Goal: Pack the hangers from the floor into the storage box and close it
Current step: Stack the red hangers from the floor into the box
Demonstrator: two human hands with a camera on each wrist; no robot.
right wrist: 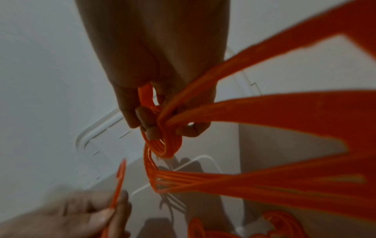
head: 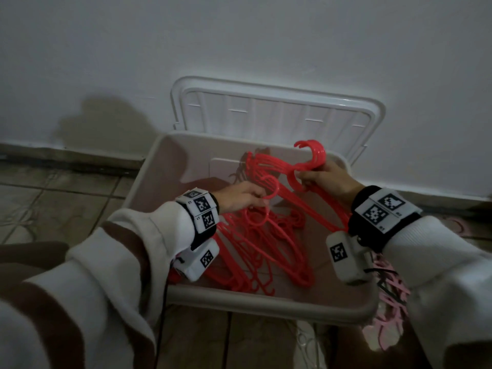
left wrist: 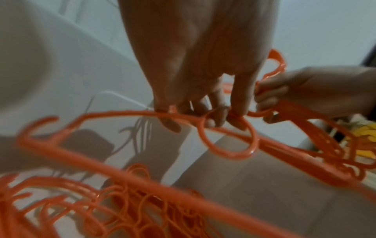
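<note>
An open beige storage box (head: 149, 166) stands on the floor against the wall, its white lid (head: 277, 115) leaning upright behind it. Several red hangers (head: 255, 251) lie heaped inside. My left hand (head: 239, 195) pinches the neck of a single red hanger (left wrist: 130, 177) by its round hook (left wrist: 230, 145) over the box. My right hand (head: 324, 178) grips a bundle of red hangers (head: 330, 206) at their necks, hooks (head: 314, 153) sticking up above the box's far right corner. In the right wrist view the bundle (right wrist: 274, 112) fans out from my curled fingers (right wrist: 150, 127).
Pink hangers (head: 391, 302) lie on the floor just right of the box, under my right forearm. Tiled floor (head: 53, 198) stretches to the left and front. The white wall (head: 239, 49) runs right behind the lid.
</note>
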